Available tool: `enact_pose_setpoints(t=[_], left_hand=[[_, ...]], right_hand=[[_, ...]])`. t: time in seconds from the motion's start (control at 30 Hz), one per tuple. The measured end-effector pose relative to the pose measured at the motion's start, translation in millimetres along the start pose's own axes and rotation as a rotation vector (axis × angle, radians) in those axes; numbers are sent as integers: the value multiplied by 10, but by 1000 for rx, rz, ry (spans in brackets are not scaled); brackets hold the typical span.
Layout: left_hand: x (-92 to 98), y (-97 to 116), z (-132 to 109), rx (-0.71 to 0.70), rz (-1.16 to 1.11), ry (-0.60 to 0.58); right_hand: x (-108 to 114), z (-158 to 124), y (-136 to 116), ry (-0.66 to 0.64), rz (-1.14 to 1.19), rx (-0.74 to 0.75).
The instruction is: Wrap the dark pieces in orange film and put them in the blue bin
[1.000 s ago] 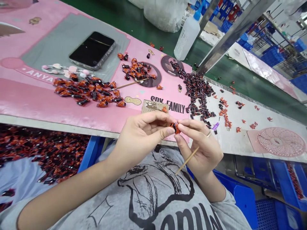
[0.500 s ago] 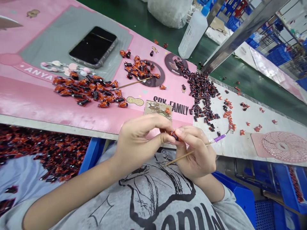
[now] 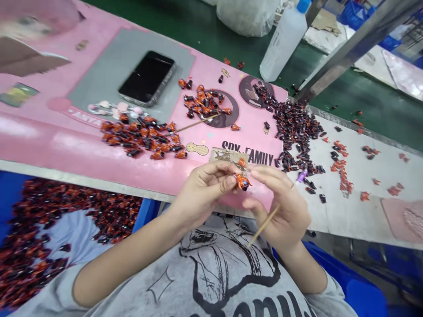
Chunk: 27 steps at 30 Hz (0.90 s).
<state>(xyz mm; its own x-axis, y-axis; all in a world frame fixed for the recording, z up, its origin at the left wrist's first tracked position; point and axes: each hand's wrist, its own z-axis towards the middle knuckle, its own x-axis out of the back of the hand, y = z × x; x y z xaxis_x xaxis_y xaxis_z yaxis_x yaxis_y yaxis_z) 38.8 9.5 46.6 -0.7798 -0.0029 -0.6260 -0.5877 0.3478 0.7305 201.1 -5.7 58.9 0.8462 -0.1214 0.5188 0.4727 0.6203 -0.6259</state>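
Note:
Pinched between the thumb and fingers of my left hand (image 3: 206, 189) is a small orange-and-black plastic figure (image 3: 243, 181) with a shiny surface. My right hand (image 3: 286, 215) is just to its right, thumb and forefinger apart and not touching the figure. A thin wooden stick (image 3: 263, 226) with a purple wrap near its far end is tucked in that right hand, slanting across the palm. Beyond my fingers lies a small brownish card (image 3: 224, 155) with a wet-looking patch, and an orange piece (image 3: 242, 162) sits on it.
Finished-looking orange-and-black figures (image 3: 142, 135) are heaped at left beside a phone (image 3: 147, 78) and a bead strap (image 3: 122, 108). Black parts (image 3: 294, 127) pile up at right, near scattered orange parts (image 3: 343, 176). A white bottle (image 3: 283, 42) and a metal post (image 3: 353, 46) stand behind. A blue bin (image 3: 145, 214) is below left.
My right hand has drawn away from the figure to the right, its thumb and forefinger now parted. The figure stays in my left hand. The whole view has shifted.

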Motion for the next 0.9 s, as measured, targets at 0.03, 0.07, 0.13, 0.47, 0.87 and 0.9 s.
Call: enact_pose_setpoints(t=[0.03, 0.07, 0.13, 0.47, 0.87, 0.9], left_hand=[[22, 18, 32, 52, -42, -3], [48, 40, 60, 81, -61, 1], [111, 103, 115, 84, -35, 18], [536, 661, 1212, -389, 901, 214], [-255, 339, 1949, -568, 1531, -334], [-370, 226, 1996, -564, 1582, -416]], right_hand=[[38, -4, 57, 14, 14, -30], [76, -18, 124, 45, 20, -57], [150, -75, 274, 121, 14, -125], [444, -356, 770, 309, -75, -421], [466, -489, 723, 475, 84, -575], [452, -482, 706, 502, 115, -566]])
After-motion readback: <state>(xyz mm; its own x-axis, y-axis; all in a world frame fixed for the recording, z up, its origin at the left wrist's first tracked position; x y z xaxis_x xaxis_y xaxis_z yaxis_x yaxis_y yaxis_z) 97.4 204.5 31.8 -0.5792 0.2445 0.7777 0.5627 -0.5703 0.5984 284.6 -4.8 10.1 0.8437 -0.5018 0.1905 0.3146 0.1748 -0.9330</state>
